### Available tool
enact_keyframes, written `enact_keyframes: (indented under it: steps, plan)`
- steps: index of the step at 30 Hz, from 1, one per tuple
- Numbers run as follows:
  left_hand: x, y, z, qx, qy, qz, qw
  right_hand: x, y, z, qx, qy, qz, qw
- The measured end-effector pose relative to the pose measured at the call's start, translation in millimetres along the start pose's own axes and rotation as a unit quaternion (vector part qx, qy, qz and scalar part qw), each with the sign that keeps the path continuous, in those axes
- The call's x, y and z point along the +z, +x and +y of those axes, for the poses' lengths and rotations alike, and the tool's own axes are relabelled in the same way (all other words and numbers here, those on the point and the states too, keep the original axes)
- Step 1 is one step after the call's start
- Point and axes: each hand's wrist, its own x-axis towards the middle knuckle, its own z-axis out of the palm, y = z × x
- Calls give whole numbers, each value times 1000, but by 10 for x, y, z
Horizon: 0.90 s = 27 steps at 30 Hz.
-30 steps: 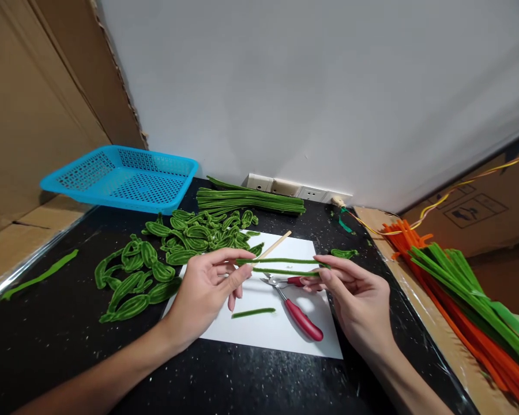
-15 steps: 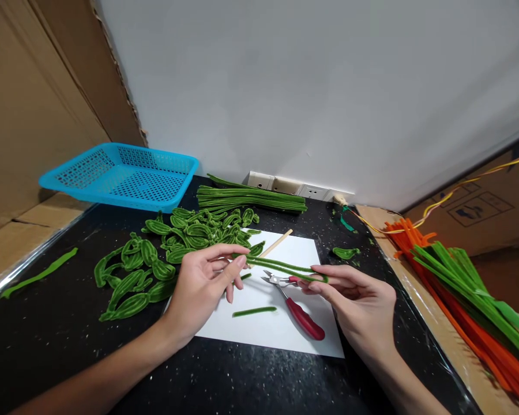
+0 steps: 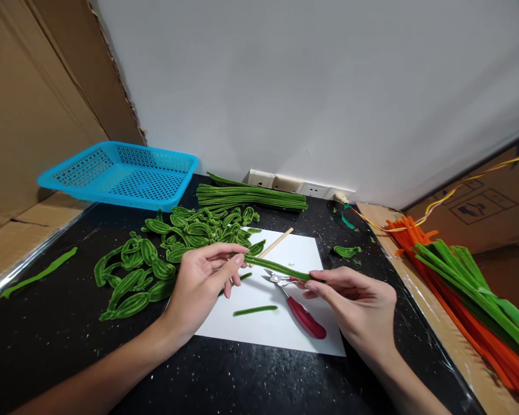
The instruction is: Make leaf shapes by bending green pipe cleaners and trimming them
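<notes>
A folded green pipe cleaner [image 3: 277, 266] stretches between my two hands, its strands lying close together. My left hand [image 3: 207, 274] pinches one end between thumb and forefinger. At the other end my right hand [image 3: 357, 300] pinches the pipe cleaner. Beneath it, on a white sheet of paper [image 3: 225, 331], lie red-handled cutting pliers [image 3: 305, 317] and a short cut piece of green pipe cleaner [image 3: 255, 310]. A thin wooden stick [image 3: 279, 241] rests on the paper's far part. Left of the paper is a pile of green leaf shapes [image 3: 194, 230] made of pipe cleaner.
A blue plastic basket [image 3: 184, 178] stands at the back left. A bundle of green pipe cleaners [image 3: 251, 197] lies before the wall sockets [image 3: 285, 184]. One leaf shape [image 3: 346, 252] sits to the right. Orange pipe cleaners [image 3: 454, 311] and green ones [image 3: 480, 288] lie on cardboard at right.
The strands between my hands, spread apart before, now lie pressed together. The loop at my right fingers has closed up. Both hands keep nearly the same place.
</notes>
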Motion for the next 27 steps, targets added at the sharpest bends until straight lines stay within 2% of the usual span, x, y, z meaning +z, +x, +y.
enact_keyframes:
  steps: [8, 19, 27]
  plan:
    - [-4, 1, -14, -20, -9, 12, 1000, -46, -18, 38, 1, 14, -16, 1000]
    - [-23, 17, -33, -15, -8, 21, 1000, -31, -11, 52, -27, 4, -55, 998]
    - [-8, 20, -10, -34, -24, 17, 999, -28, -27, 53, -41, -2, -49, 998]
